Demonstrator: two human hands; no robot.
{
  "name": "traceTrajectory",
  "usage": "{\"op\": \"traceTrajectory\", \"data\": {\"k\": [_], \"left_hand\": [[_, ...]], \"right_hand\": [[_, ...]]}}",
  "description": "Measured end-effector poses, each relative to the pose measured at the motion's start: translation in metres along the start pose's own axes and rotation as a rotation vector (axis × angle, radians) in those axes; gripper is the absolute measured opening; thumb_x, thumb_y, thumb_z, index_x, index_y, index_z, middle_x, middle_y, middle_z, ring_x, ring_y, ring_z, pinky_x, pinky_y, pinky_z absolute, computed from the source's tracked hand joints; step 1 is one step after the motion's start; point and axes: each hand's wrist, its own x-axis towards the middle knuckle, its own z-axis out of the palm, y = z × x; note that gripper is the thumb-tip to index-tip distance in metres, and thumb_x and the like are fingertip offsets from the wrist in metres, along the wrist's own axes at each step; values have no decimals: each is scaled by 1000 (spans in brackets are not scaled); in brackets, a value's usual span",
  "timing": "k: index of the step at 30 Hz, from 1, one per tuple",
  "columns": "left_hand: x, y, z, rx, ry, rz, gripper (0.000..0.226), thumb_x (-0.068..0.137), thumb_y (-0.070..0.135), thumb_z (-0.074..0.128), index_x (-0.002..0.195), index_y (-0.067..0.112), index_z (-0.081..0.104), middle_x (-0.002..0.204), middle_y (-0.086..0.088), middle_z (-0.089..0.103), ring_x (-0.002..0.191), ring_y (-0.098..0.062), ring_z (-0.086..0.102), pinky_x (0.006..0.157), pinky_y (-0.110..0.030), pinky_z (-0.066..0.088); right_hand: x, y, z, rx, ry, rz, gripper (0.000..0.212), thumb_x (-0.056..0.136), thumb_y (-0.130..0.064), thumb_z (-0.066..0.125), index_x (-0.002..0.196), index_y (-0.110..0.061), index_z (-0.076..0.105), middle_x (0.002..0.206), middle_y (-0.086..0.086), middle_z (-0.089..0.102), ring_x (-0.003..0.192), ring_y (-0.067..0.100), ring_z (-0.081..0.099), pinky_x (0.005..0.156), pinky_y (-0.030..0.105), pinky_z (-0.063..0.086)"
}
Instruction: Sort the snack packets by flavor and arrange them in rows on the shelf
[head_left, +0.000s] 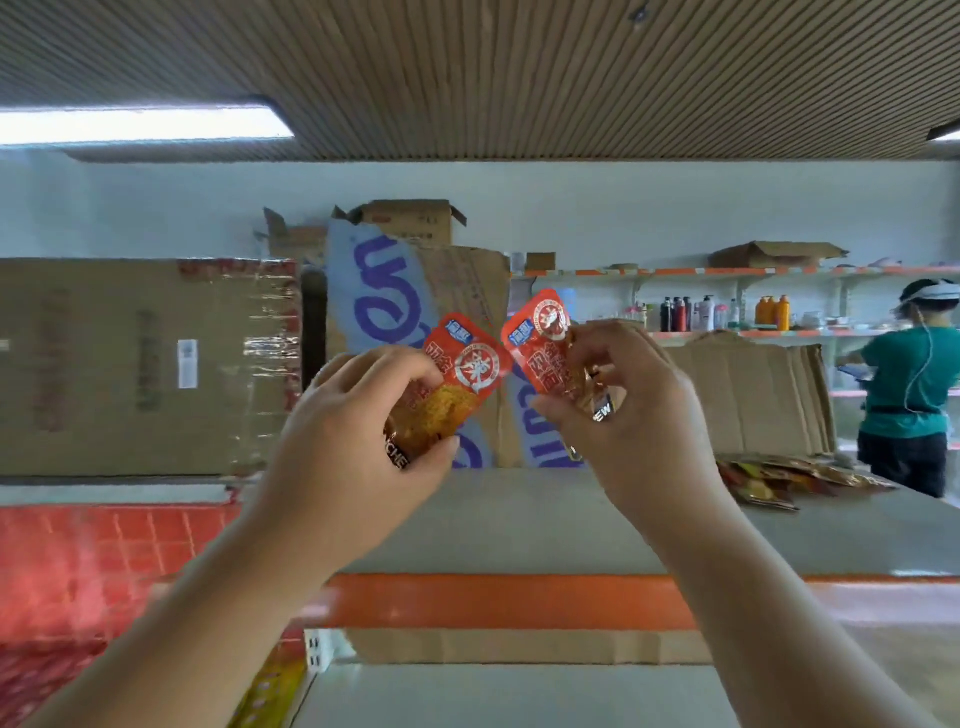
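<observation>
Above the shelf (519, 525), the left hand (358, 436) grips one orange snack packet (457, 374) and the right hand (623, 405) pinches a matching packet (543, 338), top corners nearly touching.

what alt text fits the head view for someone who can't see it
The left hand grips one orange-red snack packet, the right hand a matching packet, above a grey shelf. A pile of packets lies at its right end.

We count two red snack packets: the left packet (464, 375) in our left hand (358, 441), the right packet (542, 347) in our right hand (641, 410); one heap of packets (795, 480), too blurred to count.
</observation>
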Motion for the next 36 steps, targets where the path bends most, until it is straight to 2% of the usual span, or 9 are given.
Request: {"op": "traceTrajectory", "data": {"k": [4,8,12,15,19,21,25,30,36], "left_hand": [[-28,-35,-78,88,31,-47,44,72,26,90,108,19,64,111,9,66,101,-17,60,84,-30,48],[-61,-65,-159,191,9,-118,43,76,35,83,112,27,61,115,22,57,106,-6,55,88,-5,38],[-91,-91,-230,357,3,-162,44,76,39,82,111,27,59,108,19,55,100,-6,53,81,-5,35],[-116,-109,-274,449,8,-204,47,76,37,85,113,26,59,109,20,51,100,3,44,82,1,35],[-146,-127,-318,544,-12,-304,48,75,41,81,114,26,60,109,23,44,103,-8,52,82,-11,40],[-159,-134,-331,568,-36,-356,47,75,43,77,115,28,59,110,20,46,105,-11,55,81,-15,43],[-179,-154,-341,634,-77,-443,44,76,49,72,114,34,56,110,16,58,103,-7,52,78,-6,33],[-193,-195,-329,673,-127,-482,43,78,54,69,114,37,54,110,20,54,105,-1,48,77,-1,35],[-215,-274,-293,651,-198,-559,42,81,39,81,116,35,58,110,20,53,107,-6,50,83,-7,35]], "right_hand": [[-5,-61,59,134,-26,-38,42,69,-18,90,92,-32,58,99,-11,62,87,12,61,73,18,46],[-14,-124,121,267,-74,-114,39,70,-14,87,93,-28,58,100,-9,61,87,7,59,70,15,45],[-27,-185,181,386,-106,-179,44,69,-12,88,93,-29,56,104,-8,61,94,-2,53,76,4,39],[-38,-225,223,484,-154,-167,44,70,-14,88,94,-31,55,103,-10,57,92,1,54,74,6,39],[-55,-266,272,600,-206,-167,44,70,-15,88,93,-31,54,100,-11,55,87,4,56,72,7,40],[-65,-280,294,644,-243,-162,45,71,-16,88,93,-34,53,99,-13,54,82,6,56,70,10,41],[-83,-295,338,702,-289,-139,43,71,-17,88,92,-30,53,98,-10,55,83,9,56,73,18,44],[-103,-292,399,781,-335,-71,44,72,-21,88,90,-34,51,97,-14,55,89,-3,54,72,5,39],[-130,-266,490,787,-408,113,44,73,-34,88,87,-40,46,92,-13,54,86,-1,54,62,15,37]]}}
